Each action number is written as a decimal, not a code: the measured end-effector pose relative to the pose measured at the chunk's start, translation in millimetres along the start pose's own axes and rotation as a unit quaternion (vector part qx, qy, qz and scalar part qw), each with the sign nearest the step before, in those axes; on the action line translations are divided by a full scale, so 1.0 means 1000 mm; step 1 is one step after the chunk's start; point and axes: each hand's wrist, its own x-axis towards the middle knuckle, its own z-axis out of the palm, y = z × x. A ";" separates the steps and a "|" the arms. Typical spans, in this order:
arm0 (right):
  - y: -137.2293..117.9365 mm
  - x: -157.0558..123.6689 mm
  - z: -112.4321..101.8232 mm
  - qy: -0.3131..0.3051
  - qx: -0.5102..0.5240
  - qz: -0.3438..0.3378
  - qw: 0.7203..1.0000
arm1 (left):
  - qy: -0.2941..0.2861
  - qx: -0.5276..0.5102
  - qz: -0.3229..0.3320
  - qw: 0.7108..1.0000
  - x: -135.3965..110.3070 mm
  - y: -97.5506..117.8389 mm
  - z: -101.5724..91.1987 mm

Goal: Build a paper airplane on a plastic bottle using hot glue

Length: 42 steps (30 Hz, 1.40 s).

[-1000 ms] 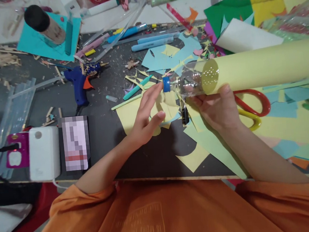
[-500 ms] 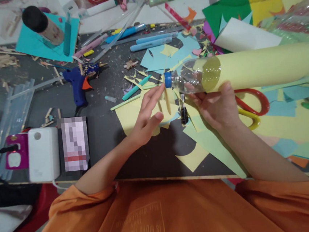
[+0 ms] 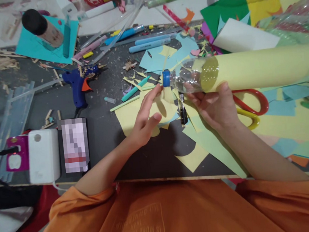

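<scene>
A dark worktop (image 3: 153, 163) strewn with cuttings runs across the view. Along its near side lie a white power bank (image 3: 43, 157), a phone (image 3: 75, 145) with its screen pixelated, and a cut yellow scrap (image 3: 193, 158).

Above these, the left hand (image 3: 146, 124) is spread open, grasping nothing, its fingertips just beside a blue cap (image 3: 166, 78); contact cannot be told. The right hand (image 3: 219, 106) grips a clear bottle (image 3: 190, 76) from below, thumb against its near side. The bottle lies sideways, cap leftward. As judged from here, the yellow paper (image 3: 264, 67) is already set along its body, outside or inside unclear; shoulder and neck are bare.

Red and yellow loops (image 3: 264, 105), probably scissors, lie behind the right wrist. Farther off are a blue glue gun (image 3: 77, 88), blue pens (image 3: 150, 45) and a green sheet (image 3: 228, 12).
</scene>
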 end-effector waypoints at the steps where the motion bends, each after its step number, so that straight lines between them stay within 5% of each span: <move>1: 0.000 0.000 0.000 -0.003 -0.002 0.000 1.000 | 0.003 -0.005 0.000 1.000 0.000 0.000 0.000; 12: -0.001 -0.004 0.003 0.004 0.025 0.001 1.000 | 0.037 -0.035 0.000 0.999 0.000 -0.011 0.001; 22: -0.002 -0.004 0.006 0.008 0.026 -0.002 1.000 | 0.028 0.009 -0.032 0.999 0.000 0.000 -0.002; 42: 0.003 -0.003 0.000 0.000 0.061 -0.021 0.998 | -0.007 0.035 0.027 0.999 0.001 0.005 -0.001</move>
